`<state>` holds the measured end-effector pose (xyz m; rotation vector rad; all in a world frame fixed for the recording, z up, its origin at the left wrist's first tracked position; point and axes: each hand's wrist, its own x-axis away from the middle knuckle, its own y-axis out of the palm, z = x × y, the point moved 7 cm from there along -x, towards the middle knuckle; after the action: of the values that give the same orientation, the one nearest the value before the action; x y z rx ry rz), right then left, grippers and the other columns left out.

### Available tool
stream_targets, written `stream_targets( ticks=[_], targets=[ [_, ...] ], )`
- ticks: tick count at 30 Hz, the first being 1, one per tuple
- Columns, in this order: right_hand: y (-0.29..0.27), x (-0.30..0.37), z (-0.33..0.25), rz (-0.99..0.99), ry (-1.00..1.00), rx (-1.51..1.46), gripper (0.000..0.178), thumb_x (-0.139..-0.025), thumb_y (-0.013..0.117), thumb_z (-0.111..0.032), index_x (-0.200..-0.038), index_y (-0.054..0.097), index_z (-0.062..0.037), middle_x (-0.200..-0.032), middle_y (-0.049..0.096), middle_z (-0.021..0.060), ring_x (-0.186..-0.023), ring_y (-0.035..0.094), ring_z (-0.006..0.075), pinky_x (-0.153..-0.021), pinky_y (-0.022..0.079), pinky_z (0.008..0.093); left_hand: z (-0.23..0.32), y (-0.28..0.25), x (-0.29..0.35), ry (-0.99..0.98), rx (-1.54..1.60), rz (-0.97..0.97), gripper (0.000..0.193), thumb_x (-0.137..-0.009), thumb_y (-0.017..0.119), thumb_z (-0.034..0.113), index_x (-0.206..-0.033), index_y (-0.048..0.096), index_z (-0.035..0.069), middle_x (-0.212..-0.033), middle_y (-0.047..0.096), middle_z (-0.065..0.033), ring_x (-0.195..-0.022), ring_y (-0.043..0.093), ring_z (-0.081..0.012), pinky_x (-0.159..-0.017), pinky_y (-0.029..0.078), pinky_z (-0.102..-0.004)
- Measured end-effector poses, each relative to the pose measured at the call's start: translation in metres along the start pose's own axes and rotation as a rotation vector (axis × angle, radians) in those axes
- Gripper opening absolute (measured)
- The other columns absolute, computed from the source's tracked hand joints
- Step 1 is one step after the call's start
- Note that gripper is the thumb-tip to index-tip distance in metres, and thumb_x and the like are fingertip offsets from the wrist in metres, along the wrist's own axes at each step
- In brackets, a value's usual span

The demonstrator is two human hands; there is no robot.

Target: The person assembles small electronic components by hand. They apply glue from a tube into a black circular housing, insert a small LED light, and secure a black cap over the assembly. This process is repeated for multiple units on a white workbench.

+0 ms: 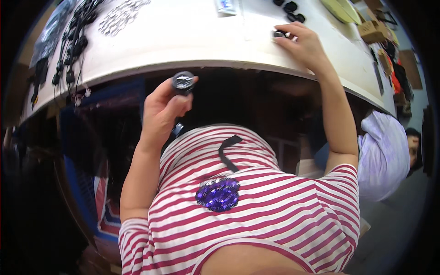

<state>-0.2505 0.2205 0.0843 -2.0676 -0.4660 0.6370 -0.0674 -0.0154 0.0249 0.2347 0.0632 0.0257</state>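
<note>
Black piece partly hidden by right hand; packet cut by top edge.

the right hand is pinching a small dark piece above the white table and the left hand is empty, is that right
Not quite: the left hand isn't empty. The head view shows it holding a round black piece. The right hand is indeed pinching a small dark piece above the white table.

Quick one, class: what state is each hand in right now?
Left hand: closed, holding a round-ended black object.
Right hand: closed, pinching a small dark piece.
</note>
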Motion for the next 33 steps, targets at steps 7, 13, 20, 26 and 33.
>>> stream_targets(
  ticks=[7,13,20,26,33],
  targets=[
    [0.023,0.034,-0.138,-0.206,-0.347,-0.519,0.036,-0.069,0.07,-0.001,-0.104,0.062,-0.0028,-0.094,0.06,0.0068,-0.082,0.056,0.0131,-0.076,0.045,0.0239,-0.007,0.017,0.004,-0.097,-0.06,-0.03,0.032,-0.079,0.056,0.003,-0.11,0.055,0.0,-0.075,0.055,0.0,-0.064,0.046,-0.0049,-0.057,0.037,-0.0168],
    [0.037,0.039,-0.163,-0.204,-0.476,-0.493,0.036,-0.068,0.071,-0.006,-0.103,0.063,-0.0045,-0.093,0.061,0.0076,-0.08,0.059,0.0154,-0.071,0.048,0.0243,-0.001,0.018,0.01,-0.057,-0.075,-0.076,0.024,-0.081,0.06,0.005,-0.105,0.057,0.001,-0.081,0.06,-0.0019,-0.072,0.055,-0.0075,-0.067,0.047,-0.0204],
    [0.044,0.041,-0.167,-0.205,-0.456,-0.408,0.035,-0.068,0.072,-0.01,-0.102,0.063,-0.0041,-0.088,0.061,0.0066,-0.072,0.056,0.0128,-0.064,0.046,0.023,-0.001,0.016,0.014,-0.075,-0.097,-0.075,0.023,-0.08,0.062,0.007,-0.102,0.059,0.002,-0.081,0.061,-0.0021,-0.072,0.056,-0.0082,-0.066,0.047,-0.0209],
    [0.056,0.041,-0.16,-0.348,-0.174,-0.274,0.032,-0.071,0.071,-0.014,-0.1,0.063,-0.0063,-0.079,0.062,0.0076,-0.064,0.058,0.0157,-0.058,0.046,0.0265,0.005,0.017,0.016,0.025,-0.306,0.001,0.023,-0.078,0.065,0.008,-0.1,0.06,0.003,-0.082,0.063,-0.0033,-0.075,0.058,-0.01,-0.068,0.047,-0.0214],
    [0.054,0.044,-0.167,-0.354,-0.482,-0.385,0.044,-0.065,0.072,-0.003,-0.107,0.061,-0.0057,-0.084,0.063,0.007,-0.067,0.06,0.0144,-0.063,0.05,0.0244,0.001,0.017,0.012,0.015,-0.236,-0.135,0.025,-0.077,0.065,0.01,-0.1,0.06,0.002,-0.081,0.063,-0.0039,-0.072,0.059,-0.0105,-0.067,0.047,-0.0225]
  ],
)
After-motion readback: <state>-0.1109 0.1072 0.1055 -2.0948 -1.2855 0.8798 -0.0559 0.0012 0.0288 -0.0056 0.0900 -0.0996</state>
